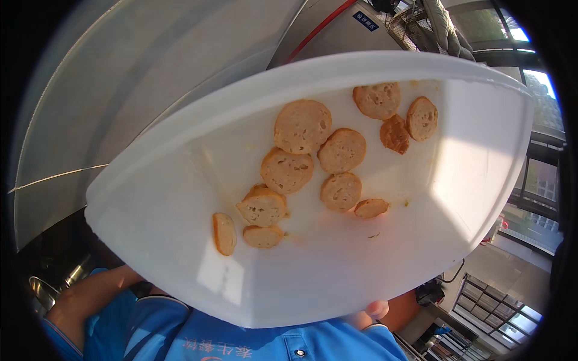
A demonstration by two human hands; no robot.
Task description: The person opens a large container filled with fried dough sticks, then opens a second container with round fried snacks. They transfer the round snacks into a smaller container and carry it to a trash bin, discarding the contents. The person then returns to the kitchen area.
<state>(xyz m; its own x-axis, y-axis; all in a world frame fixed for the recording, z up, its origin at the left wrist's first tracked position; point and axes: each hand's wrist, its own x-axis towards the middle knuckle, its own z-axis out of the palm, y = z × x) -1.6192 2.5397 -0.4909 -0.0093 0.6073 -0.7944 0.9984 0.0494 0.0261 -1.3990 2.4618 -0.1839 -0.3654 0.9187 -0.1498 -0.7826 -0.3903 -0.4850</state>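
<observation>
A white plastic tub (352, 293) is tilted up before me and fills most of the view. Inside lie several round slices of browned sausage or fish cake (302, 126), some overlapping, with smaller end pieces (394, 134) among them. At the tub's near rim shows a fingertip of my right hand (378, 309); a pinkish glow through the plastic suggests fingers behind the wall. My left forearm (97, 286) runs in behind the tub's left side, and that hand is hidden.
Grey panels (113, 67) stand at the upper left. A red hose (320, 29) runs past a surface bearing a blue label (365, 21). Wire baskets (408, 27) with grey gloves (442, 27) are at the top right. Windows (539, 180) line the right side; a metal vessel (43, 291) sits lower left.
</observation>
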